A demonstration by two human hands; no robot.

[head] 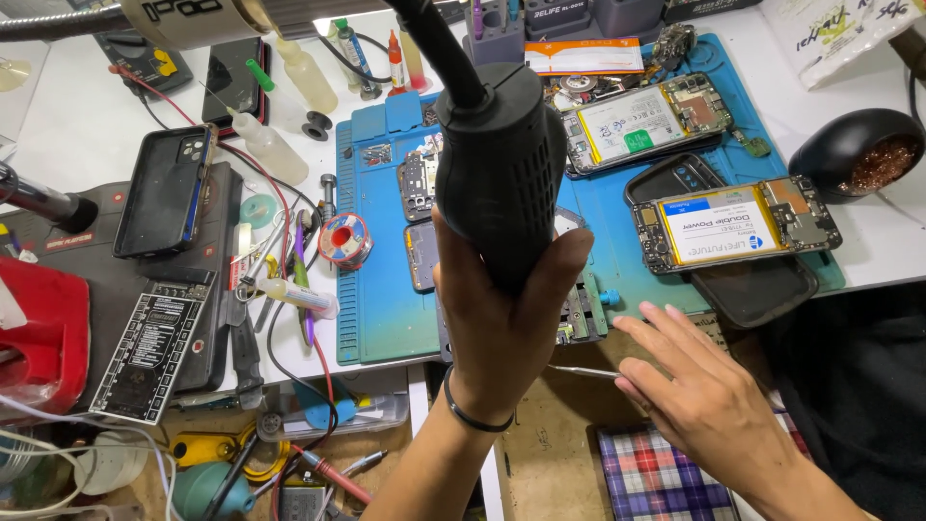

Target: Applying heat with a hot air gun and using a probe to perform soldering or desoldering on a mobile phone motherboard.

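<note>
Matt black plastic hot-air gun (502,164)

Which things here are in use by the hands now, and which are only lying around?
In use:
left hand holding black hot-air tool
right hand by thin metal tool

Lying about:
two opened phones
solder spool
plastic bottles

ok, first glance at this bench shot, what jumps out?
The black hot-air gun dominates the centre, held upright in the left hand over the blue work mat. The right hand lies flat at the bench's front edge, fingers beside thin metal tweezers. Two opened phones with exposed batteries lie on the mat's right side.
</note>
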